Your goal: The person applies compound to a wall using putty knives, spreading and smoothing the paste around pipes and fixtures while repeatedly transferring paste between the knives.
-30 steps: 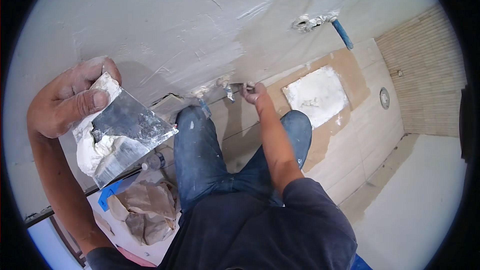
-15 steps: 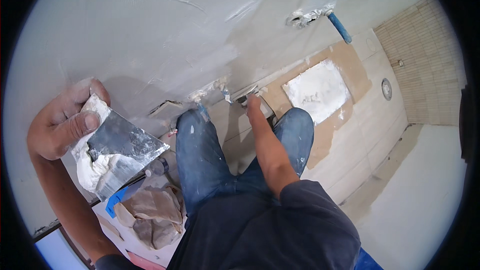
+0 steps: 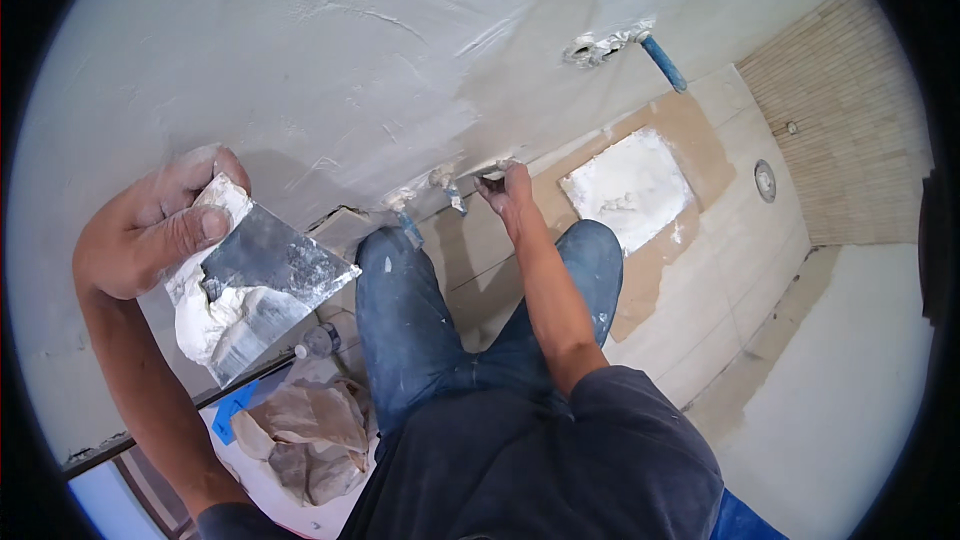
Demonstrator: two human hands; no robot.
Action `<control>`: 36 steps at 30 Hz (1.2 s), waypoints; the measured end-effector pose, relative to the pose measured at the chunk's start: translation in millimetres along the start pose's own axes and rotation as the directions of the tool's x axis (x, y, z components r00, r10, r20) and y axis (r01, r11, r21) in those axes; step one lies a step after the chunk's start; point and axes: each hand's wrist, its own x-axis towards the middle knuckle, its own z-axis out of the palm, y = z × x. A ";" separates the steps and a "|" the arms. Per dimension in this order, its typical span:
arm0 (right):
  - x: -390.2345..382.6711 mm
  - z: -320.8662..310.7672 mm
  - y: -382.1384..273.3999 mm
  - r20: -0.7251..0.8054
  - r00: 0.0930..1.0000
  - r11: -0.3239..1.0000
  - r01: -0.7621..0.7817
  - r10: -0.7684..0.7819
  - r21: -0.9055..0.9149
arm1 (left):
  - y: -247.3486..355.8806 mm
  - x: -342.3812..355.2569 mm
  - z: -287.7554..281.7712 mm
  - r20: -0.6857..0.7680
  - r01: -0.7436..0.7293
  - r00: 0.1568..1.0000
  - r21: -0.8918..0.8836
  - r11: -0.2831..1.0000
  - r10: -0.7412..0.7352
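The person's left hand [image 3: 160, 230] grips a flat, grey metal plate [image 3: 265, 262], thumb on top, one side heaped with thick white plaster [image 3: 205, 325], up against the backdrop of a smeared, pale grey wall [image 3: 300, 60]. Low by that wall, the right hand [image 3: 510, 192] is curled round a slim grey tool, mostly hidden. A rectangular, white-caked board [image 3: 635, 190] lies on a brown sheet [image 3: 712, 145]. Any print on the clear plastic bottle [image 3: 318, 342] is too small to read.
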 end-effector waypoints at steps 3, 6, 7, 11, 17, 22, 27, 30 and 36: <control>-37.8 39.1 -26.1 0.046 0.998 0.999 0.038 -0.037 -0.024 | 0.8 0.2 -0.6 0.014 0.004 1.000 0.040 0.999 -0.005; -72.9 67.5 -56.0 0.113 0.993 1.000 0.018 -0.020 0.018 | -0.8 -0.9 -0.3 -0.013 0.017 1.000 0.052 0.998 -0.017; -84.0 74.1 -65.5 0.163 0.986 0.998 0.030 -0.038 0.049 | -1.6 -0.9 -0.5 -0.013 0.017 1.000 0.039 0.999 -0.016; -120.5 67.3 -98.9 0.280 0.949 0.984 0.115 -0.148 0.133 | -5.6 1.6 -0.5 0.005 -0.042 0.999 0.047 0.998 0.042; -75.3 -15.9 -62.9 0.003 0.973 0.972 0.232 -0.232 -0.030 | -1.1 -0.3 -1.9 0.003 0.014 1.000 0.030 0.999 -0.014; 38.6 -76.7 25.0 -0.333 0.934 0.966 0.045 -0.131 -0.255 | -0.4 -0.6 0.7 -0.024 0.069 0.997 -0.061 0.996 -0.070; 122.2 -115.0 76.6 -0.331 0.942 0.982 -0.008 -0.055 -0.186 | 0.0 0.3 1.5 -0.021 0.061 0.998 -0.086 0.994 -0.063; 146.9 -116.6 87.0 -0.349 0.931 0.960 0.007 -0.109 -0.281 | 2.4 1.6 -1.6 0.001 0.050 0.999 -0.053 0.997 -0.050; 99.0 -69.8 53.8 -0.231 0.973 0.994 -0.016 -0.009 -0.104 | 3.7 1.1 -2.4 0.035 -0.011 0.999 0.002 1.000 0.011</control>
